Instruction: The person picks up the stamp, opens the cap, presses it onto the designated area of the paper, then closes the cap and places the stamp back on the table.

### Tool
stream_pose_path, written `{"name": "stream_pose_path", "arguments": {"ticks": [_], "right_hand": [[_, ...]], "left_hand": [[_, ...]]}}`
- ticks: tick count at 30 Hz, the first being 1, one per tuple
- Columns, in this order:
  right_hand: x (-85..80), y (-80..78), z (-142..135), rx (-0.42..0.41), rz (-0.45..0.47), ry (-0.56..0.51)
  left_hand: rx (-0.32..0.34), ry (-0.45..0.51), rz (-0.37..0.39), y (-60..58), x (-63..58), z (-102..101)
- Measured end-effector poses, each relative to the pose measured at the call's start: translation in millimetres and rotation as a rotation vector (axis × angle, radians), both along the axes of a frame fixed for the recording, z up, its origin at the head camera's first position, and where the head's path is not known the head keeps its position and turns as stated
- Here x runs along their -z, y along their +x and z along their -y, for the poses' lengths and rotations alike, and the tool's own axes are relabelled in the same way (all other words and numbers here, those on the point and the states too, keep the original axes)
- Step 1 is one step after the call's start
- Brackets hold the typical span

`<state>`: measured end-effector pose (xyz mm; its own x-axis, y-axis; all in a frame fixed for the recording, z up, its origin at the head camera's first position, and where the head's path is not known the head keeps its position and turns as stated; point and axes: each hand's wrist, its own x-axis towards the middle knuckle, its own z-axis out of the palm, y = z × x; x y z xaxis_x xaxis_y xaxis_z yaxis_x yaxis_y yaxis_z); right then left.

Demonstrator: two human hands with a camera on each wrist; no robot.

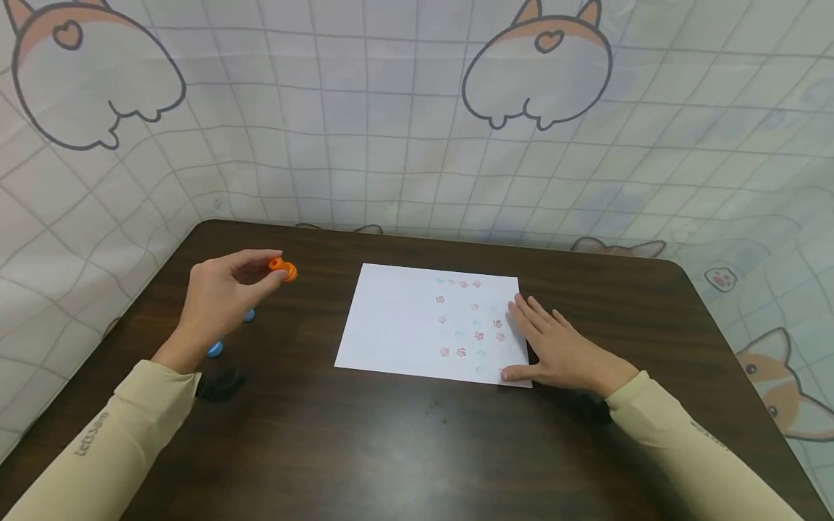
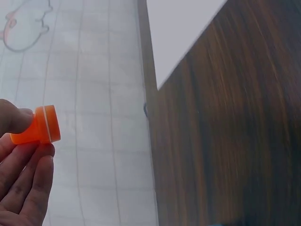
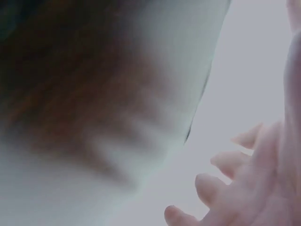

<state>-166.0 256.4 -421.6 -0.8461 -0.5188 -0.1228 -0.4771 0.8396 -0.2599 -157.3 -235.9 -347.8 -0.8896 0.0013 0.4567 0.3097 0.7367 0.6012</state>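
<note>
Between the thumb and fingers of my left hand [image 1: 224,293] is a small orange stamp [image 1: 284,270], held up over the left side of the table. The left wrist view shows that stamp [image 2: 46,125] from the side, with a pale line round its wide end. My right hand [image 1: 557,347] lies with spread fingers on the right edge of a white sheet of paper [image 1: 391,318]. Small red and faint green prints cover the right half of the sheet. In the right wrist view the fingers [image 3: 211,190] show pale and blurred.
Two small blue round pieces [image 1: 215,349] sit by my left forearm, partly hidden behind it. The dark wooden table [image 1: 391,449] has rounded far corners. A white grid-patterned cloth [image 1: 391,145] with cartoon dogs hangs behind and beside it.
</note>
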Motion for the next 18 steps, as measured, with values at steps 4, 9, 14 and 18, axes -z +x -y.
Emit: {"name": "stream_pose_path", "arguments": {"ticks": [4,9,14,18], "right_hand": [[-1.4,-3.0,0.3,-0.018,-0.072,-0.063],[-4.5,-5.2,3.7,0.007,-0.215,-0.223],[-8.4,-5.0,12.9,0.078,-0.355,-0.456],[-10.2,-4.8,21.0,0.123,-0.380,-0.657]], "left_hand": [[0.035,0.052,-0.008,-2.4,1.5,-15.1],[0.056,0.145,0.041,-5.7,5.5,-32.5],[0.076,0.261,0.108,-6.6,11.5,-51.3],[0.102,0.356,0.153,-5.4,17.7,-67.7]]}}
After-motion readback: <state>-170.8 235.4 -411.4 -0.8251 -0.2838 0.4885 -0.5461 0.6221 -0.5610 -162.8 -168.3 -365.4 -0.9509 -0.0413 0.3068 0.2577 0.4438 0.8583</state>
